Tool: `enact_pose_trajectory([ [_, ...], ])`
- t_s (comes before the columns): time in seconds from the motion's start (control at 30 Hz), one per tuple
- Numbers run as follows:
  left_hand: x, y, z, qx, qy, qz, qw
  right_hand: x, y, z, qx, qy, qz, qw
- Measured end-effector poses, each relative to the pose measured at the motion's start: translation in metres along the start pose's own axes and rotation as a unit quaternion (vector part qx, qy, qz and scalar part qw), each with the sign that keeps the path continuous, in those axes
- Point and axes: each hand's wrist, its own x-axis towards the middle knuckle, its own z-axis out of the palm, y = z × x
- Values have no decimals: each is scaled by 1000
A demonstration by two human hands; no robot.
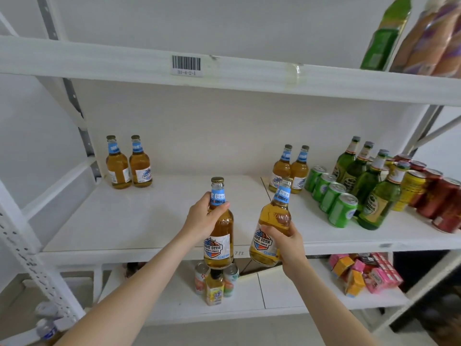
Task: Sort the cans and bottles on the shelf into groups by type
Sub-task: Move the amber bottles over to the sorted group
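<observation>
My left hand (203, 218) grips the neck of an amber beer bottle (219, 243) with a blue neck label, held upright before the middle shelf (139, 216). My right hand (287, 242) holds a second amber beer bottle (270, 228) by its body, tilted slightly right. Two matching bottles (128, 163) stand at the shelf's back left, and two more (290, 169) stand at the back, right of centre. Green cans (331, 193), green glass bottles (366, 181), a yellow can (410, 193) and red cans (439, 198) crowd the right side.
The upper shelf edge (224, 71) carries a barcode sticker, with snack bags (419, 36) at its right. On the lower shelf stand small cans and a bottle (215, 280), and pink and orange cartons (364, 273). A white upright post (32, 260) runs down the left.
</observation>
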Motion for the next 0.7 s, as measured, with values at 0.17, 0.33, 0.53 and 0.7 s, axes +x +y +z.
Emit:
enact_pose_trajectory([
  [0.17, 36, 10, 36, -4, -21, 17, 1000, 30, -8, -28, 9, 13, -11, 1000],
  [0.33, 76, 20, 72, -5, -39, 31, 999, 65, -20, -52, 14, 27, -13, 999],
  [0.53, 115, 31, 116, 0, -51, 28, 998, 111, -35, -83, 37, 36, -25, 998],
  [0.7, 148, 34, 153, -7, -42, 21, 999, 160, -38, -107, 32, 32, -26, 999],
])
